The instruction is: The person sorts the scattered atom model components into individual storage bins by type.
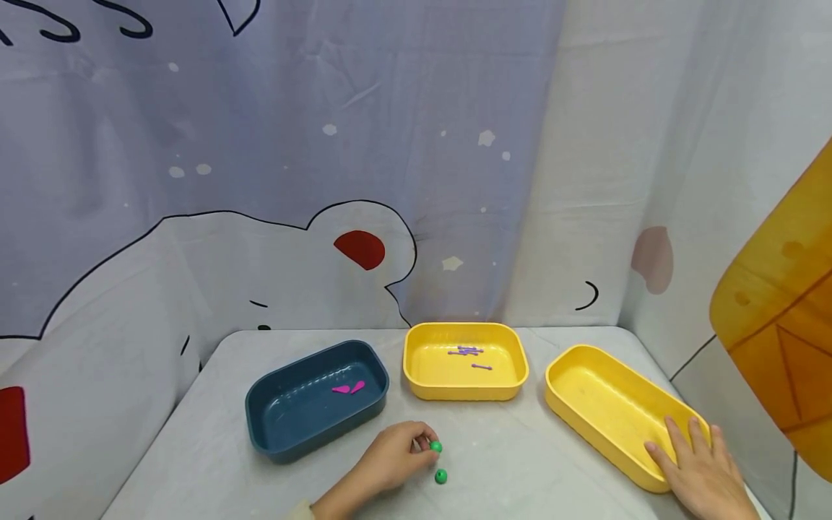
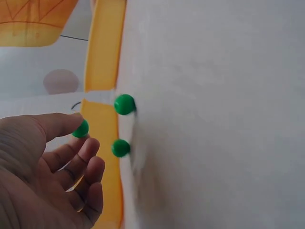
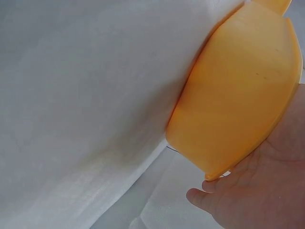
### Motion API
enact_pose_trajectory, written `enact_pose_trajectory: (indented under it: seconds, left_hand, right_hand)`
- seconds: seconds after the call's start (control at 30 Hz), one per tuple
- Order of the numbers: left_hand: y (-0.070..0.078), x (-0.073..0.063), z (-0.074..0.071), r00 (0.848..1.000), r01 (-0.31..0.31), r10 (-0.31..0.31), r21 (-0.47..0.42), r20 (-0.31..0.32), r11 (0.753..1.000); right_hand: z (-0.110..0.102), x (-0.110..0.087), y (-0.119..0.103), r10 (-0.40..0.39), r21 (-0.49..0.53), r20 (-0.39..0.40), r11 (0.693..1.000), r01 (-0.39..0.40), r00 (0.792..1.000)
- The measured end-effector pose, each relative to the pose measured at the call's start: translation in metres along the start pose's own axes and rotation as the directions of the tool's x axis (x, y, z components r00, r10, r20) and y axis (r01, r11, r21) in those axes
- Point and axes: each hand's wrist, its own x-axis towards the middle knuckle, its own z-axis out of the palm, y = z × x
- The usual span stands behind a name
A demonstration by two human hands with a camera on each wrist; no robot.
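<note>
My left hand (image 1: 398,456) is over the table, pinching a green bead (image 2: 81,129) between thumb and index finger. The left wrist view has two more beads on the cloth, an upper bead (image 2: 125,104) and a lower bead (image 2: 120,148). From the head, a loose green bead (image 1: 441,477) lies just right of the thumb, and another green bead (image 1: 436,447) shows at the fingertips; the remaining one is hidden. My right hand (image 1: 703,473) rests with spread fingers on the near end of the right yellow tray (image 1: 604,426), seen from its side in the right wrist view (image 3: 233,90).
A dark blue tray (image 1: 260,426) at the left holds two pink pieces (image 1: 349,388). In the middle yellow tray (image 1: 466,391) lie several small purple sticks (image 1: 468,351). A printed curtain (image 1: 455,180) hangs behind the white-covered table (image 1: 507,448).
</note>
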Motion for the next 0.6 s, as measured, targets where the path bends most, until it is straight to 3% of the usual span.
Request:
enact_pose_trajectory:
  seconds: [0.6]
  left_hand:
    - [0.049,0.040,0.023,0.999,-0.044,0.045,-0.111,0.012,0.993]
  right_hand:
    - [-0.005,-0.007,-0.010,-0.005,-0.012,0.000,1.000,0.005,1.000]
